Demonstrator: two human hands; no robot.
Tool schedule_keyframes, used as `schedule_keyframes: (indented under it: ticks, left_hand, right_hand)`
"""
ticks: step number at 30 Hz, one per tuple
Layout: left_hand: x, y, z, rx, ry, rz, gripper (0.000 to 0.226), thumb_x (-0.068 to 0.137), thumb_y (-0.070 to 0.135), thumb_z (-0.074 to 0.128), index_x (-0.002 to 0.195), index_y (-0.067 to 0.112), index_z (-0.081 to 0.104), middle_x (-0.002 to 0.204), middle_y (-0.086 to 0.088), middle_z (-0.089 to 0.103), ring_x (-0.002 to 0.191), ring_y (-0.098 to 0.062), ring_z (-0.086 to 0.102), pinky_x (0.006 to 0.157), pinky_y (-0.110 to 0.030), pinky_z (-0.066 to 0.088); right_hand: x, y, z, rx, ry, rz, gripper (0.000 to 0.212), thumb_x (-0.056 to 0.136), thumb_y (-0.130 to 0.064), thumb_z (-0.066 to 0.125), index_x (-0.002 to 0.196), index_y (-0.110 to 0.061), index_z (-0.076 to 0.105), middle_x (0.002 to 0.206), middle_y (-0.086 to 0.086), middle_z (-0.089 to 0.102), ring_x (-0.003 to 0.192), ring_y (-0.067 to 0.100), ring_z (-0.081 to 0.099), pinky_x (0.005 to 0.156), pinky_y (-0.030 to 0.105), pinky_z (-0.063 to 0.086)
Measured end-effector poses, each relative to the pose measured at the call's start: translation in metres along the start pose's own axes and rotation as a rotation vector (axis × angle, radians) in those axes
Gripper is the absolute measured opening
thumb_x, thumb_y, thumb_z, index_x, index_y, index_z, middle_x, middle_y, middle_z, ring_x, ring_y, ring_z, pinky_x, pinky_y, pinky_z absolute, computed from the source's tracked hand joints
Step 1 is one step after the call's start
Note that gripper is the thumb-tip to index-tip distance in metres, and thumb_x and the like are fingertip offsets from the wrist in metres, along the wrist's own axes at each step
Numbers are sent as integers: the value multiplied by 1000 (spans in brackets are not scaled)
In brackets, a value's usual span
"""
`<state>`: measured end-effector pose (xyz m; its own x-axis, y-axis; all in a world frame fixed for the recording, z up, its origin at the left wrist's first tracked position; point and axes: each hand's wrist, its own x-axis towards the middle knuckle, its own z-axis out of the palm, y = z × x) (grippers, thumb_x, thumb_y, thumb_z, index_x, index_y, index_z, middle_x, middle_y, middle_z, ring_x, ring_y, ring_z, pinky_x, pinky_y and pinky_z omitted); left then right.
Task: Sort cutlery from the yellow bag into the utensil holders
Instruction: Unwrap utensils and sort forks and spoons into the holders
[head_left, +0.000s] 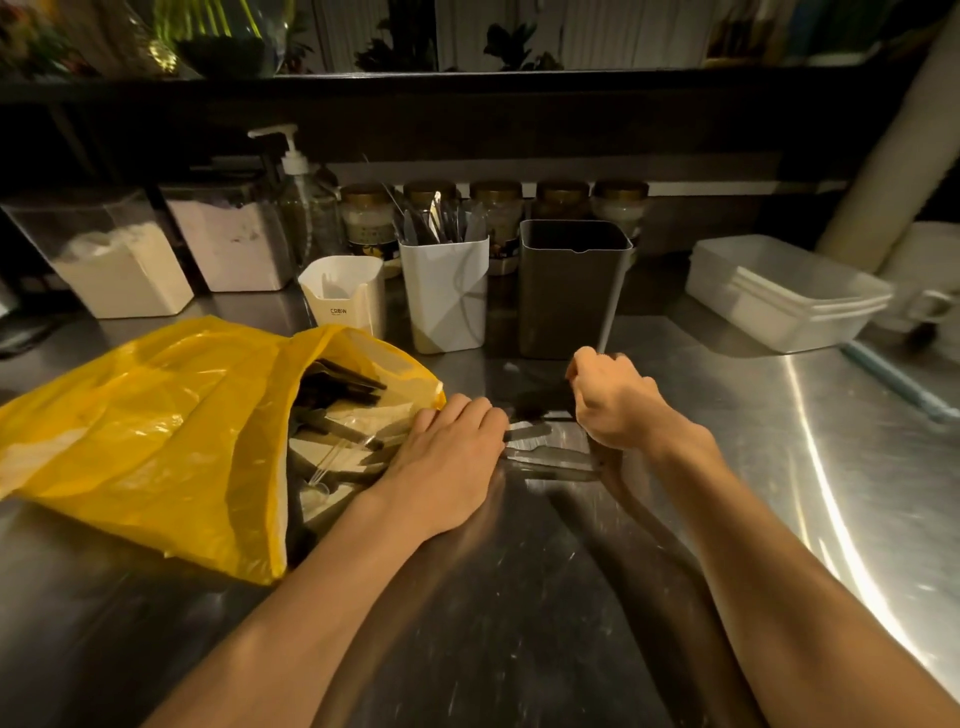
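The yellow bag (156, 426) lies on its side on the left half of the steel bench (519, 597), nearer the front edge than the rear, with its mouth open toward the bench centre. Dark cutlery (337, 384) and clear plastic pieces (332, 457) show inside the mouth. Just outside the mouth, several loose grey pieces (550, 457) lie flat on the bench centre, pointing left to right. The left hand (447, 457) rests palm down at the bag mouth. Its fingers (483, 415) are extended and only slightly bent, with the tips on the left ends of the loose grey pieces. The right hand (618, 405) is held above the right ends of those pieces with its fingers curled into a fist. A small dark edge shows at the top of the fist, but whether the hand grips anything cannot be determined. Behind the hands, toward the rear edge, stand three holders in a row: a small white cup (345, 291) touching the bag, a tall white holder (447, 301) loaded with upright utensils (441, 223), and a grey holder (561, 296). Along the rear edge are two clear containers (114, 260) of powder at the left, a pump bottle (298, 197) and a row of jars (496, 202). Stacked white tubs (779, 291) sit at the right rear corner.
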<state>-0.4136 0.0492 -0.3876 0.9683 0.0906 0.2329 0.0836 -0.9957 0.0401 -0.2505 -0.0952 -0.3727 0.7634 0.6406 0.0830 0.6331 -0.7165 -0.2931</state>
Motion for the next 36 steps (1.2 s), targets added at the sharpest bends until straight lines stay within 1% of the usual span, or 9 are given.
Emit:
schedule_keyframes:
  ticks: [3,5,8,13,15,18,24,29,36]
  left_hand:
    - [1,-2,-2,-34,47,-24,16,107,23,34,120,28,43,120,7,56,118,-15,45,104,-39,27]
    - [3,-5,-3,-35,134,-29,17,106,19,39,119,27,45,109,5,60,113,-16,50,103,-41,26]
    - [5,-12,-3,-6,332,-29,18,101,17,46,117,20,55,95,2,64,95,-20,59,95,-43,37]
    - [7,-17,-3,-74,414,-46,30,101,21,40,125,16,56,97,2,66,92,-21,61,91,-43,43]
    - [9,-19,-4,-116,438,-67,29,102,21,40,124,14,56,96,1,67,89,-21,61,88,-41,44]
    - [10,-20,-9,-171,495,-80,23,103,20,39,116,13,57,86,0,65,76,-19,57,82,-38,43]
    - [13,-24,-10,-248,652,-58,19,101,17,50,110,9,66,99,-6,61,90,-21,56,77,-40,49]
    - [13,-25,-25,-490,848,-55,21,99,20,60,114,12,73,84,-4,55,75,-14,50,61,-27,44]
    - [3,-15,-32,-963,638,-103,21,104,17,47,110,18,66,76,4,68,64,-17,67,56,-27,53]
  right_hand:
    - [-5,6,-3,217,202,-116,10,107,-13,37,105,-16,46,76,5,60,64,28,56,63,56,51]
    - [-8,2,-11,396,222,-102,11,109,-16,39,110,-13,49,75,6,60,61,23,56,57,45,50]
    - [-13,-8,-25,802,67,9,16,110,-16,38,113,-13,53,79,4,53,63,13,48,53,25,40]
    - [-22,-22,-29,1160,-229,50,27,107,-6,36,125,-4,56,88,11,51,59,8,49,48,19,40]
    - [-22,-26,-29,1310,-300,29,29,108,-18,40,122,-4,60,84,8,51,58,8,46,49,20,36]
    - [-25,-30,-29,1590,-459,-45,62,98,-62,41,118,-7,60,72,0,43,55,10,29,49,23,24]
    - [-28,-39,-29,1482,-234,-267,15,102,-18,55,107,-7,64,59,1,41,47,12,29,42,24,20]
    - [-27,-34,-34,1668,-116,-218,16,101,-22,56,104,-8,63,65,-1,44,46,6,35,40,18,25]
    - [-26,-35,-32,1665,-176,-161,21,103,-28,52,98,-10,62,61,-2,38,45,8,28,39,21,19]
